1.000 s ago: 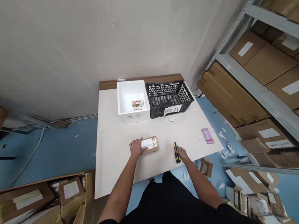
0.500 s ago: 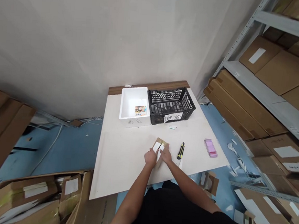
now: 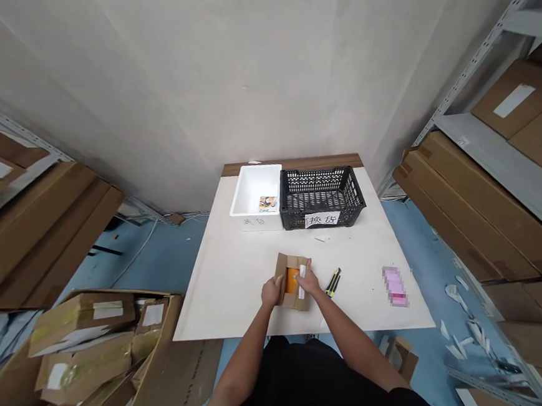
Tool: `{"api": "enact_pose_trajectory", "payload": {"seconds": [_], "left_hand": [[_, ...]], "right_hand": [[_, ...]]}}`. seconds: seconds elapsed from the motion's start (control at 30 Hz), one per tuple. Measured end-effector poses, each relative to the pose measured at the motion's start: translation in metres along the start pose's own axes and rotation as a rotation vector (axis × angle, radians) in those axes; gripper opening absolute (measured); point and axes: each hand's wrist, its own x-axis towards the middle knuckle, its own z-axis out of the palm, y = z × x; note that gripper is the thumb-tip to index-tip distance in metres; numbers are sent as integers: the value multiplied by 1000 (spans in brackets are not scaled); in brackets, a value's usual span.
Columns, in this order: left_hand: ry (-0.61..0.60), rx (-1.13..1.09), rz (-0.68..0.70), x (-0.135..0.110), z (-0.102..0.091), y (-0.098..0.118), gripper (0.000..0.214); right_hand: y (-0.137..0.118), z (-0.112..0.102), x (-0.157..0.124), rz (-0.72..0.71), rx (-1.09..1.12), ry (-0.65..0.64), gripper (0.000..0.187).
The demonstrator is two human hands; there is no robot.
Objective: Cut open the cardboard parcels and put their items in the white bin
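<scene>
Two hands work one small cardboard parcel [image 3: 291, 298], which lies near the front middle of the white tabletop [image 3: 236, 288]. Its flaps are spread and an orange item [image 3: 290, 279] shows inside. The left hand [image 3: 272, 291] clasps the parcel's left edge. The right hand [image 3: 310, 284] pins the right flap back, fingers over a white label.

Parcel judged light and fairly stiff: thin board, likely to crush at the corners, taped faces probably slick. The safest hold looks like the two long sides below the flaps, since the flaps themselves would bend or tear. Weight of the contents cannot be told.

Storeroom: plain wall [image 3: 216, 67], blue floor [image 3: 163, 263], metal shelving [image 3: 504, 159] loaded with cartons on the right, an open carton of parcels [image 3: 101, 333] at lower left. Tabletop smooth and flat. At its far edge a black plastic crate [image 3: 322, 194] stands just beside a white foam box [image 3: 257, 195]. A utility knife [image 3: 333, 282] lies just right of the right hand.
</scene>
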Motion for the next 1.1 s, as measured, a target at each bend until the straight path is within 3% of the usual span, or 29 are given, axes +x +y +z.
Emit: {"api": "enact_pose_trajectory", "payload": {"seconds": [0.1,0.17,0.23,0.33,0.43,0.53,0.67,0.8,0.93,1.1], "left_hand": [[31,-37,-68,1,2,-3,58],[42,-39,-91,2,2,-4,54],[158,-20,-70,1,3,-2,53],[346,120,146,-1,10,5,44],[230,333,395,-4,20,12,30],[78,472,472,-4,28,14,26],[-95,462,477,-8,29,13,27],[-175,252,496,-17,19,11,39],[-219,225,481,-21,18,11,51],[-161,256,434,-22,25,11,55]], "right_hand": [[23,-14,3,-16,288,-99,71],[42,-22,2,-26,423,-120,68],[59,-26,-1,-78,455,-45,73],[69,-23,-7,-219,249,202,77],[58,-18,-13,-402,-109,313,52],[36,-17,-16,-454,-383,244,42],[17,-20,-19,-313,-559,115,70],[8,-24,-14,-241,-616,139,95],[-8,-24,7,-150,-606,91,94],[-21,-24,29,-49,-581,-53,94]]}}
